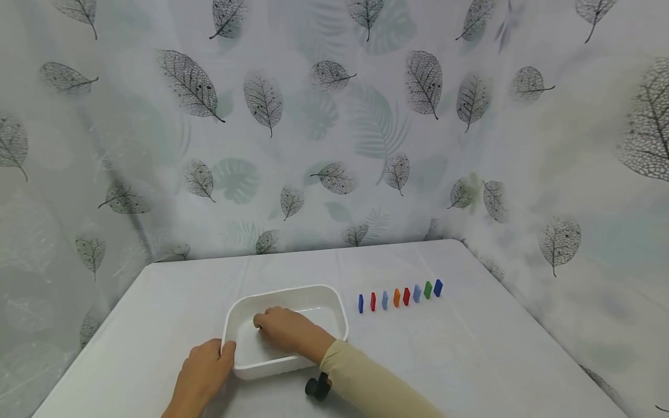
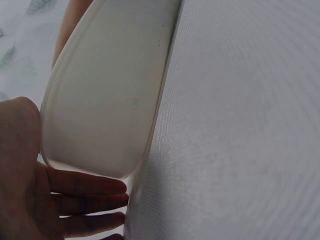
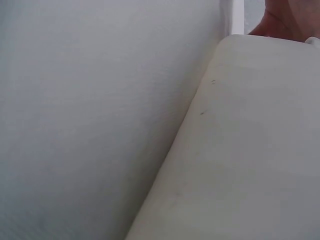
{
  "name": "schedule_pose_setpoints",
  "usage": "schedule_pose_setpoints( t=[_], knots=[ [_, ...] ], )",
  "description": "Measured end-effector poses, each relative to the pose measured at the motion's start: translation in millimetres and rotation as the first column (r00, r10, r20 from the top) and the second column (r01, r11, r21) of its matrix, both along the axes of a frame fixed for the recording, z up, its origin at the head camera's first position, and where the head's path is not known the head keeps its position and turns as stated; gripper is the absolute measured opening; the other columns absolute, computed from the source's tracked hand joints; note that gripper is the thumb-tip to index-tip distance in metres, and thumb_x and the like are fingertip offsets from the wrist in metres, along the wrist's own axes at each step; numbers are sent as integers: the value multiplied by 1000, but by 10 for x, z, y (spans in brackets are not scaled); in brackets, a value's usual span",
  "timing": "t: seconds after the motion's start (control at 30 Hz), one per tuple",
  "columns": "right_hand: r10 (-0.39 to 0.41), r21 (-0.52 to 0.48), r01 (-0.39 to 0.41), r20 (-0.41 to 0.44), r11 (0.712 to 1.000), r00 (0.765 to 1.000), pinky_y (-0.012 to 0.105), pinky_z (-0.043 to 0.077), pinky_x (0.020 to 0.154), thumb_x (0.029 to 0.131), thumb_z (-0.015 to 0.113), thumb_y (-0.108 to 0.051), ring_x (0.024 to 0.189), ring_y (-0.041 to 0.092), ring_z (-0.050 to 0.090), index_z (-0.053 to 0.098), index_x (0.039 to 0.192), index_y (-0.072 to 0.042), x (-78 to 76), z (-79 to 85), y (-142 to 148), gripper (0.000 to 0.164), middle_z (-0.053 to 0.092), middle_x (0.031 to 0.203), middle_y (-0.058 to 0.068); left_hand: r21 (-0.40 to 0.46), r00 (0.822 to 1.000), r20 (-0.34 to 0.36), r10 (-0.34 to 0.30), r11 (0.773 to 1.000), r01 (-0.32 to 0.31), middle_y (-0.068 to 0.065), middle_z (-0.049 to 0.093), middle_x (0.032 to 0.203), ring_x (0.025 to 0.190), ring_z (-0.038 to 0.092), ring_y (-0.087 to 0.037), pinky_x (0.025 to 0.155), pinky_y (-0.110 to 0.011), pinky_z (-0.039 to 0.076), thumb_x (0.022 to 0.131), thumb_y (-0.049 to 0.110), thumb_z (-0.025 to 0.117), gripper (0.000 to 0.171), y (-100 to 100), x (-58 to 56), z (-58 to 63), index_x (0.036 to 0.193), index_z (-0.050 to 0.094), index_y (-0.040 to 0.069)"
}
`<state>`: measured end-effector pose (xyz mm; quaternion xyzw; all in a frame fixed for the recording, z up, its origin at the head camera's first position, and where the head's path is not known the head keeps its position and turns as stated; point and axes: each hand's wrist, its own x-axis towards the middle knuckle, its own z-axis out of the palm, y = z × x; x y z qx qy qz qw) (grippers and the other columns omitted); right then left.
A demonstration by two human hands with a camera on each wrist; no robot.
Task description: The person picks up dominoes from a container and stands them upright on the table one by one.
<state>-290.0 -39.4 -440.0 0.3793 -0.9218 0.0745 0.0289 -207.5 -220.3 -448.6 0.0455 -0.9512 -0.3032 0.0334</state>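
A white plastic tray (image 1: 290, 364) with rounded corners stands on the table. My left hand (image 1: 204, 371) grips its near-left corner, thumb at the rim and fingers outside; in the left wrist view those fingers (image 2: 85, 185) lie below the tray's outer wall (image 2: 107, 90). Inside the tray is my right hand (image 1: 287, 331), back upward and fingers bent down toward the bottom. Its fingertips are hidden, so whether it holds something cannot be seen. The right wrist view shows mainly the tray's outer wall (image 3: 250, 130), with part of a hand at the top right.
Several small coloured blocks, among them an orange block (image 1: 396, 298) and a green block (image 1: 428, 289), stand upright in a row right of the tray. A white cloth covers the table (image 1: 418, 360). Leaf-patterned curtains (image 1: 313, 145) hang behind and at both sides.
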Motion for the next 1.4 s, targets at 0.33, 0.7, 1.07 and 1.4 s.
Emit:
schedule_pose_setpoints(
  t=[0.33,0.7,1.07,1.4],
  knots=[
    [-68,-58,71,66,996,996,21,48,66,93,80,-16,75,5,56,67,111,-15,-4,25,34,22,66,88,-5,14,1000,15,-1,1000,1,-2,51,66,60,48,-20,53,-36,40,103,24,45,33,7,15,8,83,63,5],
    [30,-303,5,110,953,993,16,47,67,89,85,-20,78,-1,60,73,104,-17,35,119,226,20,69,86,-11,3,1000,21,10,1000,-10,-3,54,70,63,51,-21,54,-36,42,101,24,46,32,20,-4,22,85,64,2],
    [57,-519,21,134,855,989,14,47,63,92,83,-18,74,-5,56,72,102,-14,130,266,438,15,66,85,-14,4,1000,22,9,1000,-9,-2,54,69,62,51,-21,53,-36,42,102,25,46,33,15,-5,2,87,64,2],
    [76,-648,5,97,762,992,18,50,66,90,83,-13,78,0,61,73,104,-11,154,353,713,17,68,88,-10,23,1000,17,13,1000,-14,-3,52,67,58,49,-21,50,-35,41,101,23,45,31,30,19,3,82,61,5]
  ],
)
